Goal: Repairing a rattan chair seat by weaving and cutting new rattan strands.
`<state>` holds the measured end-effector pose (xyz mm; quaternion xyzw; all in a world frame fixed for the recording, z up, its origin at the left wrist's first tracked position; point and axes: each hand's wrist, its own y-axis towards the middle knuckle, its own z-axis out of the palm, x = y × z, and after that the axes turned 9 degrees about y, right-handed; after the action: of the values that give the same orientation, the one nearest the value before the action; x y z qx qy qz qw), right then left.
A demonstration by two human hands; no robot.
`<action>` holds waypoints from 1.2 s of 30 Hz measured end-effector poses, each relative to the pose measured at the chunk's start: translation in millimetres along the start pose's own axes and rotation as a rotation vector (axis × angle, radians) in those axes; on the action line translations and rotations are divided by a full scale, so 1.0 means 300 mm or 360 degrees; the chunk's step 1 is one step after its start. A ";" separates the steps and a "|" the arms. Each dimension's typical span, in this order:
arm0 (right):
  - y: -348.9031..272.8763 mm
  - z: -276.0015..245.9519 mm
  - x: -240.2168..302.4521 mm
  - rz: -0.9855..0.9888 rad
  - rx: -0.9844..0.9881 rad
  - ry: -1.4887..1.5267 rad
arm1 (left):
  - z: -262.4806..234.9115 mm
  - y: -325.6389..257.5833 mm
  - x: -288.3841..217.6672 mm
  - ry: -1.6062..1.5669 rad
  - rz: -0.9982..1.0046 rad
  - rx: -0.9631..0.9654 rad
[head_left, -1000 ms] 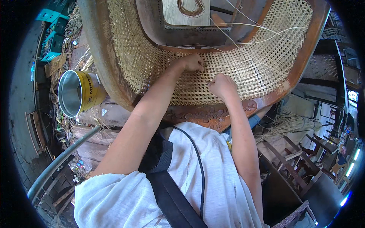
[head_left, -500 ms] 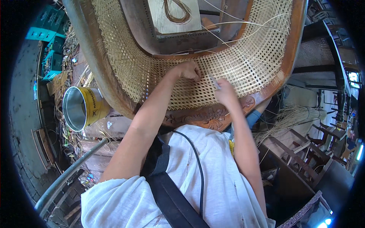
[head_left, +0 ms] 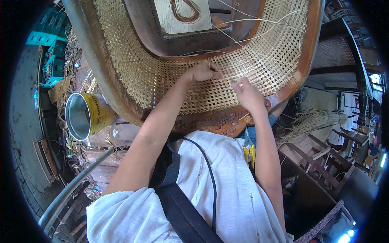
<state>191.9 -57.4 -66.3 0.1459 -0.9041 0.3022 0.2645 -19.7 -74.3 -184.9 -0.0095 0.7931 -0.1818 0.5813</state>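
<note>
Woven cane panel [head_left: 194, 96] spans curved wooden frame [head_left: 311, 44], carved edge [head_left: 219, 124] nearest the body. Left hand [head_left: 204, 71] curled over panel near inner edge; right hand [head_left: 249, 95] half-curled, nearer carved edge. Cannot tell whether either pinches anything.

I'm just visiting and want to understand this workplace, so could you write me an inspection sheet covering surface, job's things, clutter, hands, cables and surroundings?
Surface: woven cane panel in a curved wooden frame, carved at the near edge.
Job's things: loose pale strands over the panel's right part; brown coil on a pale board.
Clutter: yellow bucket and scattered debris at left; yellow-handled tool by the right forearm.
Hands: left hand over the weave, fingers bent; right hand curled, a small greyish tip at its fingers, unidentifiable.
Cables: one black cable down the shirt front.
Surroundings: green crates at far left; strand bundle and wooden furniture at right.
</note>
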 end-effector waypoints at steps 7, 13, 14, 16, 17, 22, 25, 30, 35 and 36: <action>0.011 0.079 0.075 -0.0004 0.0108 -0.0574 | -0.018 0.006 0.032 0.0332 -0.0211 0.0017; 0.042 0.120 0.102 -0.0007 0.0189 -0.0591 | -0.026 0.012 0.026 0.0326 -0.0233 0.0030; 0.021 0.126 0.105 0.0010 0.0157 -0.0574 | -0.022 0.018 0.033 0.0323 -0.0231 0.0032; 0.000 0.139 0.104 0.0013 0.0100 -0.0533 | -0.019 0.017 0.046 0.0234 -0.0203 -0.0036; -0.001 0.142 0.103 0.0012 0.0098 -0.0533 | -0.018 0.018 0.051 0.0235 -0.0201 -0.0037; 0.006 0.118 0.133 0.0056 0.0150 -0.0594 | -0.019 0.019 0.035 0.0092 -0.0219 0.0038; 0.024 0.109 0.136 0.0083 0.0208 -0.0631 | -0.013 0.021 0.046 0.0022 -0.0299 0.0056; 0.041 0.047 0.182 0.0182 0.0390 -0.0683 | -0.026 0.062 0.100 0.0726 0.0014 0.0117; 0.024 -0.017 0.188 0.0289 0.0480 -0.0683 | 0.014 0.021 0.060 0.0455 0.0004 0.0328; 0.019 -0.013 0.161 0.0312 0.0288 -0.0562 | 0.012 0.022 0.053 0.0462 -0.0005 0.0299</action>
<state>151.4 -55.7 -38.9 0.1312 -0.9155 0.3760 0.0572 -20.3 -72.8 -202.2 0.0700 0.8482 -0.2556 0.4586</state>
